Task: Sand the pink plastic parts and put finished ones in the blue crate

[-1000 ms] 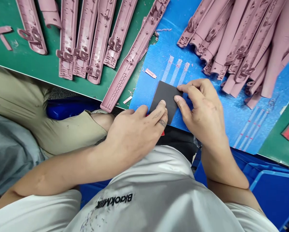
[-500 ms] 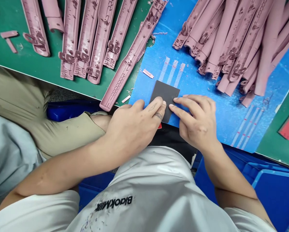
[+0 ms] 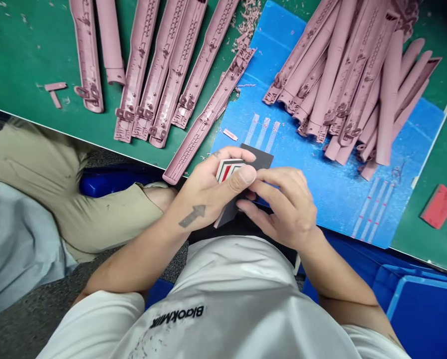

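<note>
Green workbench [image 3: 25, 55] – blue corrugated mat [image 3: 332, 199] at far right; left hand [image 3: 204, 192] clenched on layered red-and-white pad [image 3: 227, 170]; right hand [image 3: 283, 207] curled against dark abrasive sheet [image 3: 259, 157] – grip unclear.

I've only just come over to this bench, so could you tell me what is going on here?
A person holds a small red-and-white layered block in their left hand, with a dark sheet, possibly abrasive paper, showing behind it. The fingers of their right hand rest against that sheet. Pink moulded plastic parts lie on the green bench and a blue mat. A co-worker in a khaki shirt sits to the left.
</note>
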A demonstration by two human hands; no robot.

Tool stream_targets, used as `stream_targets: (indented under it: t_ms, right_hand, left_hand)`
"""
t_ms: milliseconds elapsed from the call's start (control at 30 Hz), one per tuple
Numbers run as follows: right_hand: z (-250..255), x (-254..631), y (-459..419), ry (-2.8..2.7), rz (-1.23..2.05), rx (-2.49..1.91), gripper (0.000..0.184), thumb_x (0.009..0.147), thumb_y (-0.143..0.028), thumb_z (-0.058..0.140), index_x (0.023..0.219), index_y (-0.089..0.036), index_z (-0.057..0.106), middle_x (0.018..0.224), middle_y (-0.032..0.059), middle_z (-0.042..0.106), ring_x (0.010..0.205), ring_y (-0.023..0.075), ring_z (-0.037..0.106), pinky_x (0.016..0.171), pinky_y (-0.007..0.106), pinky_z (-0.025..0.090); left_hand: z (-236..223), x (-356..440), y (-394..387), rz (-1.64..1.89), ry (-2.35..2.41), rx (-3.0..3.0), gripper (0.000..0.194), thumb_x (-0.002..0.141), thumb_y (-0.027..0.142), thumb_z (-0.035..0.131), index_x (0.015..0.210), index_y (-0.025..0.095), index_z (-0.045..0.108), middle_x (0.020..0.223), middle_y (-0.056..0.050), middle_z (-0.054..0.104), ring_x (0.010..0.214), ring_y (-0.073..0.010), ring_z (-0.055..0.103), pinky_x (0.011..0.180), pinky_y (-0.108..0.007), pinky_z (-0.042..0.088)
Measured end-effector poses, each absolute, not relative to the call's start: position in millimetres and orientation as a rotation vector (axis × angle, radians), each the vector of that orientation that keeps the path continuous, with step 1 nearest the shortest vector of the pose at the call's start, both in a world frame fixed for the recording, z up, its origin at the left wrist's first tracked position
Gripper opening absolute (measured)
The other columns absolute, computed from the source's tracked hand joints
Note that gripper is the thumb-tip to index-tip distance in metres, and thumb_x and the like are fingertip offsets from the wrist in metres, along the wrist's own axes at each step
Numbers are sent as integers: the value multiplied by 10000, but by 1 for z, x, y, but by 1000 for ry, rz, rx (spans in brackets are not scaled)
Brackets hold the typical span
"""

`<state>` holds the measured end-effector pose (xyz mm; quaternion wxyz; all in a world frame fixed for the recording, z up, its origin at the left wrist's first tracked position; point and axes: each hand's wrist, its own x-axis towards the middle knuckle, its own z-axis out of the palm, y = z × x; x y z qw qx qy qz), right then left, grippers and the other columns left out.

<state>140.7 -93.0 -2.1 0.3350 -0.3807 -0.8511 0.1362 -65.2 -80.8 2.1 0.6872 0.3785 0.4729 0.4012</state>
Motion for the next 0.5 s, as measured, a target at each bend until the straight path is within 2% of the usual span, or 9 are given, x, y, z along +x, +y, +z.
stream_targets:
  t_ms: [167, 333, 433, 500]
  right_hand:
    - [0, 136, -96, -2260, 494, -955, 295, 1100, -353, 801, 1346, -217, 709, 1183, 105, 824, 1079, 270, 769, 951, 449, 556]
    - [11, 149, -92, -2137, 853, -919, 95, 1104, -309, 775, 1129, -270, 692, 1098, 59, 808, 993, 238, 774, 877, 423, 606]
    - [18, 166, -75, -1881, 836, -1219, 217, 1073, -443, 823, 1199, -301, 718, 1079, 59, 795, 910, 232, 769, 782, 399, 646]
    - [17, 175, -58, -1760, 748, -1422, 332, 1046, -538, 844, 1267, -312, 740, 1089, 63, 790, 894, 231, 766, 785, 400, 670]
  left_hand:
    - [2, -66, -84, 883, 1053, 854, 712, 897, 812, 891, 1206, 190, 734, 936, -41, 750, 780, -179, 727, 705, -281, 611]
    - [-3, -77, -82, 934, 1066, 856, 657, 935, 755, 894, 1267, 210, 738, 961, -41, 775, 772, -185, 750, 646, -285, 609]
    - [-1, -91, -72, 1202, 1182, 914, 522, 977, 620, 917, 1276, 232, 736, 991, -25, 784, 793, -189, 767, 617, -292, 625]
    - [1, -98, -66, 1286, 1300, 1045, 419, 995, 506, 917, 1280, 243, 759, 1037, -22, 793, 825, -185, 759, 660, -297, 639]
